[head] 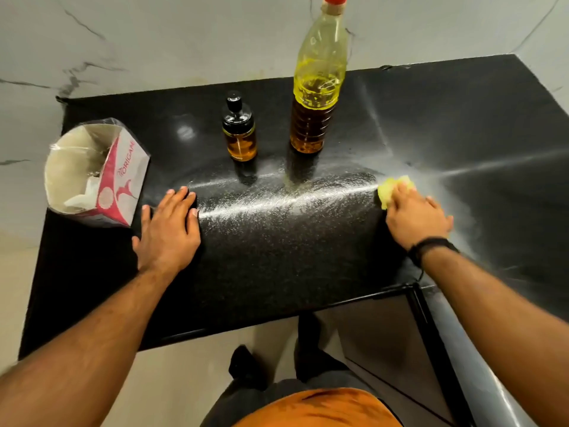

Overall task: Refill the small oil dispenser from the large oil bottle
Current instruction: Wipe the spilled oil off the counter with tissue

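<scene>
The small oil dispenser stands upright on the black counter, its black cap on and amber oil inside. To its right stands the large oil bottle, clear plastic with a red cap, oil filling its lower part. My left hand lies flat on the counter in front of and left of the dispenser, fingers spread, holding nothing. My right hand presses a yellow cloth on the counter, right of the large bottle. A streaky smear runs across the counter between my hands.
An open tissue box in clear wrap sits at the counter's left edge. Marble wall tiles rise behind the counter. A dark cabinet front stands below the counter's front edge on the right.
</scene>
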